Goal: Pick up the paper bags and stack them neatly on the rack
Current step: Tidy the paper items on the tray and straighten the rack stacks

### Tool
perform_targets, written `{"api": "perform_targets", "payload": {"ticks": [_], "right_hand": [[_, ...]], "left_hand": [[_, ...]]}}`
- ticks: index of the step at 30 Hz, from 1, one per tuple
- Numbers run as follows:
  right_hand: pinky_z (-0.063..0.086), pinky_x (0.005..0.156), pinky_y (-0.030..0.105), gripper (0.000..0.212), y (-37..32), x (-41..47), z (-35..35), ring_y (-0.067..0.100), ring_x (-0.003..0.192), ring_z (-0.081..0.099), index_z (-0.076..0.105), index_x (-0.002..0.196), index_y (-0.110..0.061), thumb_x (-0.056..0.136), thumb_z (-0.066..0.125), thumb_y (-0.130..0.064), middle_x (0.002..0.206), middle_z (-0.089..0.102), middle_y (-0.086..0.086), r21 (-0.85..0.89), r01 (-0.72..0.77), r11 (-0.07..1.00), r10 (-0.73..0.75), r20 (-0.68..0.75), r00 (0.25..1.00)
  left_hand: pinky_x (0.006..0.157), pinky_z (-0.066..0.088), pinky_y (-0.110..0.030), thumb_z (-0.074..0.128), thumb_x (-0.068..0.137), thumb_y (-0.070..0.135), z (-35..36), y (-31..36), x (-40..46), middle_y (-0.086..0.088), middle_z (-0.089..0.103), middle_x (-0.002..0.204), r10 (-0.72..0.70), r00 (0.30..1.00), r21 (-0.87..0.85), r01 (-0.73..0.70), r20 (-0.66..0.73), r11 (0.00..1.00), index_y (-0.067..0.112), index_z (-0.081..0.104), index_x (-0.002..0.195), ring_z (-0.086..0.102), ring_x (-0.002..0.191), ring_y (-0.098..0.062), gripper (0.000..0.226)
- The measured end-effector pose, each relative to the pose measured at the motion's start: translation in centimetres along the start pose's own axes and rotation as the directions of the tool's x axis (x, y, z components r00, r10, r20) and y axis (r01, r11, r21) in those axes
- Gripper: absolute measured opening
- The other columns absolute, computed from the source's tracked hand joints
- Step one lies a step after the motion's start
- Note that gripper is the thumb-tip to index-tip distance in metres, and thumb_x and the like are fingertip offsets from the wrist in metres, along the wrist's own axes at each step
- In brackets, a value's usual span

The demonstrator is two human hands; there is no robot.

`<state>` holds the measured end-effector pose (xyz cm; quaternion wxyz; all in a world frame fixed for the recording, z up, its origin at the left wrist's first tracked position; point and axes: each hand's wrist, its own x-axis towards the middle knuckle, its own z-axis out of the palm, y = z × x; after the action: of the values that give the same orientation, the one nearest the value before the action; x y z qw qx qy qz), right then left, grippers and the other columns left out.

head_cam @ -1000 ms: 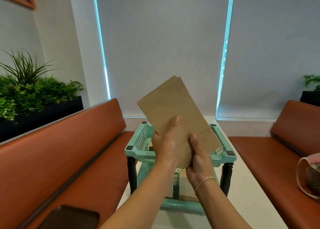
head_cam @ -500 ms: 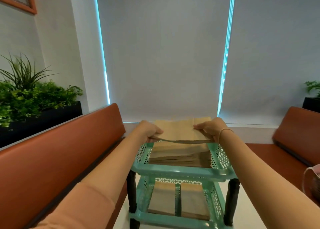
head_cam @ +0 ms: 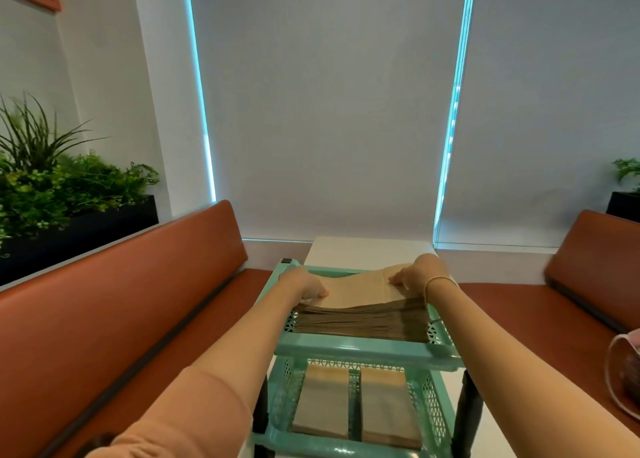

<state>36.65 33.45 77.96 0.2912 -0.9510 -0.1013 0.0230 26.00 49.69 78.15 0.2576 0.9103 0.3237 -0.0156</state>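
A teal plastic rack (head_cam: 367, 348) stands on a white table in front of me. Its top shelf holds a thick stack of brown paper bags (head_cam: 362, 320). The topmost paper bag (head_cam: 360, 289) lies flat on that stack. My left hand (head_cam: 304, 282) presses down on the bag's left edge, and my right hand (head_cam: 417, 274) presses on its right edge, fingers spread flat. The lower shelf carries two more piles of paper bags (head_cam: 356, 400) side by side.
Orange bench seats run along the left (head_cam: 114, 305) and right (head_cam: 554, 315). A planter with green plants (head_cam: 62, 187) sits behind the left bench. A woven bag with a white handle (head_cam: 623, 378) rests on the right bench. The white table (head_cam: 367, 248) extends beyond the rack to the window blinds.
One second ago both hands held a paper bag up in the air. They lowered it over the top shelf, and now it lies flat on the stack under both hands.
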Motion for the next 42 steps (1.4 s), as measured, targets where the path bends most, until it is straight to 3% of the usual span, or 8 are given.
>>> {"api": "perform_targets", "payload": {"ticks": [3, 7, 11, 17, 25, 34, 38, 42], "right_hand": [[0.041, 0.070, 0.026, 0.035, 0.0, -0.2, 0.0, 0.023, 0.090, 0.049, 0.056, 0.101, -0.004, 0.089, 0.057, -0.037, 0.074, 0.048, 0.004, -0.006, -0.017, 1.000, 0.017, 0.061, 0.998], [0.035, 0.104, 0.033, 0.045, -0.2, -1.1, 0.2, 0.027, 0.120, 0.047, 0.042, 0.135, -0.001, 0.100, 0.038, -0.030, 0.133, 0.049, 0.013, 0.159, -0.089, 0.983, 0.057, 0.194, 0.979], [0.036, 0.108, 0.036, 0.044, 0.2, -0.8, 1.2, 0.026, 0.115, 0.050, 0.043, 0.126, 0.000, 0.098, 0.043, -0.034, 0.111, 0.052, 0.013, 0.198, -0.104, 0.975, 0.046, 0.275, 0.960], [0.043, 0.102, 0.039, 0.050, 1.0, -0.2, 2.1, 0.028, 0.111, 0.054, 0.048, 0.119, -0.004, 0.090, 0.053, -0.045, 0.120, 0.056, 0.015, 0.224, -0.177, 0.958, 0.109, 0.288, 0.952], [0.046, 0.098, 0.039, 0.048, 1.7, -0.2, 2.0, 0.028, 0.107, 0.057, 0.049, 0.110, -0.006, 0.087, 0.057, -0.048, 0.116, 0.059, 0.015, 0.257, -0.227, 0.940, 0.146, 0.299, 0.943], [0.045, 0.100, 0.041, 0.054, 1.8, -0.3, 2.0, 0.030, 0.109, 0.057, 0.048, 0.118, -0.003, 0.087, 0.056, -0.047, 0.117, 0.059, 0.017, 0.265, -0.216, 0.940, 0.133, 0.298, 0.945], [0.045, 0.099, 0.041, 0.055, 1.9, -0.3, 2.0, 0.030, 0.108, 0.057, 0.049, 0.116, -0.002, 0.087, 0.056, -0.048, 0.116, 0.060, 0.017, 0.270, -0.208, 0.940, 0.124, 0.296, 0.947], [0.045, 0.099, 0.041, 0.056, 2.0, -0.3, 2.0, 0.030, 0.107, 0.057, 0.049, 0.116, -0.002, 0.088, 0.054, -0.049, 0.116, 0.060, 0.017, 0.260, -0.192, 0.946, 0.114, 0.287, 0.951]], "left_hand": [[0.111, 0.031, -0.037, 0.047, 0.098, 0.033, 0.4, 0.1, 0.6, -0.015, 0.031, 0.150, 0.025, 0.997, 0.054, -0.029, 0.066, 0.998, 0.000, 0.027, 0.145, 0.034, 0.136, -0.031, 0.061], [0.110, 0.033, -0.038, 0.048, 0.098, 0.027, 1.1, 0.2, 1.5, -0.016, 0.033, 0.149, 0.021, 0.994, -0.031, -0.018, 0.105, 0.999, -0.001, 0.030, 0.143, 0.035, 0.135, -0.031, 0.056], [0.110, 0.035, -0.038, 0.056, 0.094, 0.019, 1.2, 0.1, 2.1, -0.017, 0.031, 0.149, -0.013, 0.983, -0.141, 0.039, 0.180, 0.989, 0.000, 0.030, 0.142, 0.034, 0.135, -0.032, 0.058], [0.095, 0.039, -0.030, 0.056, 0.095, 0.022, 0.8, 0.3, 2.3, -0.015, 0.030, 0.149, -0.050, 0.973, -0.209, 0.098, 0.227, 0.973, 0.004, 0.027, 0.144, 0.037, 0.133, -0.028, 0.060], [0.108, 0.037, -0.042, 0.065, 0.088, 0.030, 0.8, 0.1, 3.5, -0.015, 0.038, 0.144, -0.107, 0.964, -0.305, 0.181, 0.244, 0.935, 0.007, 0.028, 0.143, 0.043, 0.128, -0.031, 0.071], [0.084, 0.053, -0.029, 0.066, 0.087, 0.026, 0.7, 0.4, 3.6, -0.014, 0.036, 0.147, -0.086, 0.952, -0.449, 0.217, 0.294, 0.867, 0.007, 0.029, 0.144, 0.046, 0.126, -0.026, 0.070], [0.110, 0.034, -0.038, 0.063, 0.089, 0.028, 0.6, 0.5, 3.4, -0.012, 0.029, 0.151, -0.083, 0.946, -0.412, 0.213, 0.312, 0.886, 0.008, 0.021, 0.148, 0.034, 0.137, -0.027, 0.075], [0.112, 0.029, -0.038, 0.064, 0.088, 0.032, 0.4, 0.5, 3.8, -0.013, 0.028, 0.152, -0.086, 0.950, -0.388, 0.205, 0.301, 0.899, 0.006, 0.023, 0.146, 0.031, 0.138, -0.028, 0.076]]}}
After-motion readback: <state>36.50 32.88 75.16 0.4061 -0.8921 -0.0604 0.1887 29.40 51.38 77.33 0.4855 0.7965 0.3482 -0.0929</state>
